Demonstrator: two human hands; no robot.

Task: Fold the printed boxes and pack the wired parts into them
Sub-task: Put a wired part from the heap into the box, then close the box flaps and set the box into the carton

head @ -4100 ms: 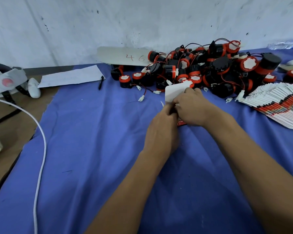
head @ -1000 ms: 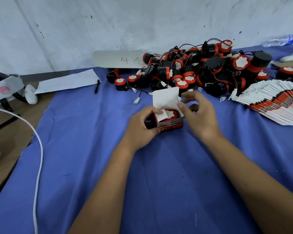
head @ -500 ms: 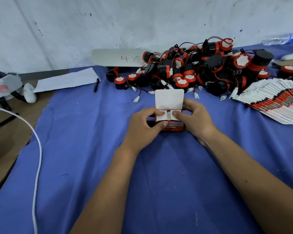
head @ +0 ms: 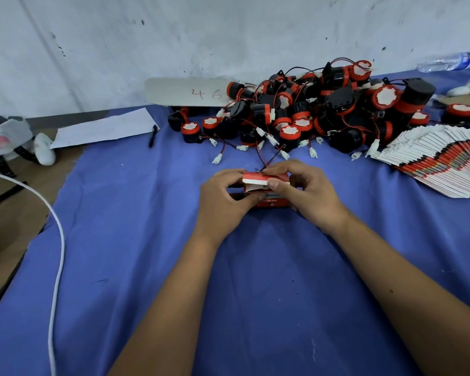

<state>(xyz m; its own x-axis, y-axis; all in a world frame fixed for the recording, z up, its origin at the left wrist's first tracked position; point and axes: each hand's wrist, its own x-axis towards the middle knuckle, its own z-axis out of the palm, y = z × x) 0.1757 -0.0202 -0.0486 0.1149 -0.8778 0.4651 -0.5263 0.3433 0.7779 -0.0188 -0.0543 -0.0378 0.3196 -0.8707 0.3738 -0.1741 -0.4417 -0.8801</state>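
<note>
On the blue cloth (head: pixel 136 240), the left hand (head: pixel 223 202) grips the left end of a small red printed box (head: pixel 266 189), fingers curled round its side and the thumb against its near face. The box sits between the two hands, resting on the cloth at the middle of the table. The right hand (head: pixel 307 191) holds the box's right end with curled fingers, its thumb pressing down on the top flap (head: pixel 254 180).

The box is red with printed lettering on its front (too blurred to read). Its lid is folded most of the way down, the white inner edge of the flap showing along the near side, so it is not fully tucked in. A thin red and black wire (head: pixel 267 161) runs out from behind the lid toward the back.

Beyond the hands lies a heap of black and red wired parts (head: pixel 310 109) with white connectors. Well to the right, apart from the hands, a fanned stack of flat unfolded boxes (head: pixel 440 158) lies on the cloth.
</note>
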